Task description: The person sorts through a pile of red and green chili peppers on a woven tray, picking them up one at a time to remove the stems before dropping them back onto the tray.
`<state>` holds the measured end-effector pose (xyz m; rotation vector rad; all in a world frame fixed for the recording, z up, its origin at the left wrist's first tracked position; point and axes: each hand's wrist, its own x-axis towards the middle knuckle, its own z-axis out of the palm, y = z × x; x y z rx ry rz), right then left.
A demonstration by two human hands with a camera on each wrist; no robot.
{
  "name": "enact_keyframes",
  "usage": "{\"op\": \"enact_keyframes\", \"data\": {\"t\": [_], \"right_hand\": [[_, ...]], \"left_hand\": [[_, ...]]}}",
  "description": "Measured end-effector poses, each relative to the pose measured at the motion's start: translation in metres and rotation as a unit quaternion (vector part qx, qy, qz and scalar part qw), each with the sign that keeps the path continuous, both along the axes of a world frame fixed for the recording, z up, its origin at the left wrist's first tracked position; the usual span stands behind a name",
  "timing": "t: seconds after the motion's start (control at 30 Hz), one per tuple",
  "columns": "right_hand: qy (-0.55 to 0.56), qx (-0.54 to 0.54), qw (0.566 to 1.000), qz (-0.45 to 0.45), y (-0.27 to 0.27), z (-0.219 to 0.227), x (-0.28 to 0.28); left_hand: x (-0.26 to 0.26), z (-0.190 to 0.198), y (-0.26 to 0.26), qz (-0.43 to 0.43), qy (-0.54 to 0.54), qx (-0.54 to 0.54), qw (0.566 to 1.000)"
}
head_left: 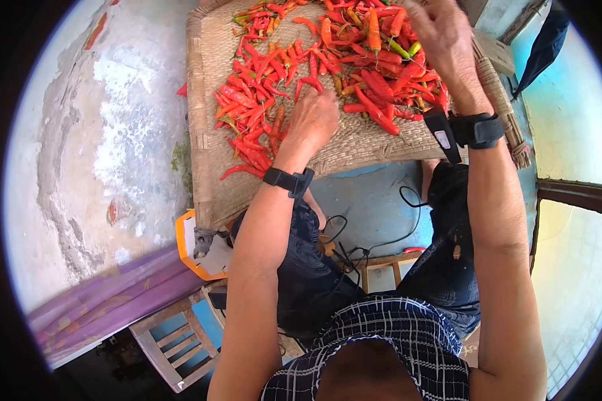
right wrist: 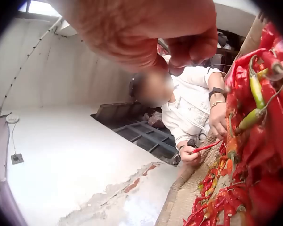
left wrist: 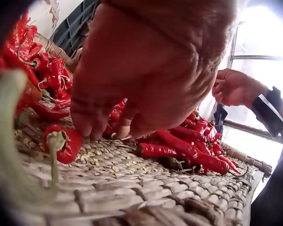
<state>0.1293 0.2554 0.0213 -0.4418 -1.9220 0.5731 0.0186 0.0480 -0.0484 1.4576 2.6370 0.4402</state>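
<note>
Red chili peppers [head_left: 381,87], with some orange and green ones, lie in piles on a woven mat [head_left: 354,144]. At the gap between two piles, the left hand [head_left: 312,123] reaches down with bent fingers and pinches a red pepper [head_left: 311,82]; the left wrist view shows this hand [left wrist: 146,66] low over the weave, its fingers hiding part of the pepper. Above the right pile is the right hand [head_left: 445,43], its fingers loosely bent. Nothing shows in this hand [right wrist: 151,33] in the right wrist view.
Another person [right wrist: 188,99] in white holds a red pepper at the mat's far side. A cracked wall [head_left: 127,120] stands left, a dark umbrella [head_left: 545,50] hangs right. Below the mat are a wooden stool [head_left: 381,264], cables and an orange-edged box [head_left: 186,247].
</note>
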Motion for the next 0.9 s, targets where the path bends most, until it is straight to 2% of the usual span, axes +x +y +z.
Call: {"op": "enact_keyframes", "data": {"t": [0.03,0.07,0.13,0.2,0.27,0.33,0.4,0.43,0.5,0.63,0.7,0.73,0.77,0.8,0.83,0.9], "right_hand": [[-0.011,0.013,0.999,0.049,-0.004,0.000,0.000],[-0.119,-0.064,0.989,0.057,-0.003,-0.004,0.004],[-0.136,-0.051,0.982,0.119,-0.027,-0.007,-0.002],[-0.137,-0.033,0.979,0.149,-0.042,-0.014,-0.004],[-0.194,-0.039,0.958,0.207,-0.053,-0.019,-0.004],[-0.210,-0.024,0.956,0.203,-0.055,-0.020,-0.006],[-0.239,-0.007,0.954,0.182,-0.058,-0.018,-0.007],[-0.239,-0.005,0.953,0.184,-0.059,-0.019,-0.008],[-0.239,-0.009,0.953,0.186,-0.059,-0.020,-0.008],[-0.273,-0.011,0.941,0.200,-0.061,-0.027,-0.012],[-0.268,-0.035,0.939,0.212,-0.063,-0.032,-0.015],[-0.263,-0.059,0.936,0.224,-0.064,-0.032,-0.016],[-0.263,-0.060,0.937,0.223,-0.063,-0.031,-0.018],[-0.295,-0.079,0.921,0.240,-0.062,-0.027,-0.020],[-0.327,-0.098,0.904,0.258,-0.061,-0.024,-0.021],[-0.308,-0.125,0.903,0.272,-0.060,-0.022,-0.024]], "left_hand": [[-0.004,-0.004,0.000,-0.002,0.000,0.000,1.000],[-0.010,-0.009,-0.002,-0.014,-0.004,0.012,1.000],[-0.014,-0.011,-0.005,-0.026,-0.008,0.024,0.999],[-0.013,-0.007,-0.006,-0.014,-0.084,0.012,0.996],[-0.012,-0.004,-0.004,0.008,-0.075,0.023,0.997],[-0.010,-0.004,-0.003,0.035,-0.068,0.034,0.997],[-0.009,-0.005,-0.001,0.047,0.008,0.121,0.991],[-0.008,-0.006,-0.002,0.050,0.008,0.122,0.991],[-0.008,-0.009,-0.002,0.041,0.003,0.045,0.998],[-0.016,-0.010,-0.004,0.018,0.039,0.035,0.998],[-0.019,-0.006,-0.004,0.001,0.017,0.151,0.988],[-0.014,0.005,-0.002,0.000,0.018,0.151,0.988],[-0.007,0.015,0.000,0.027,-0.095,0.225,0.969],[0.002,0.026,0.001,0.055,-0.207,0.294,0.932],[0.008,0.034,0.001,0.055,-0.208,0.292,0.932],[0.018,0.043,-0.003,0.050,-0.268,0.300,0.914]]}}
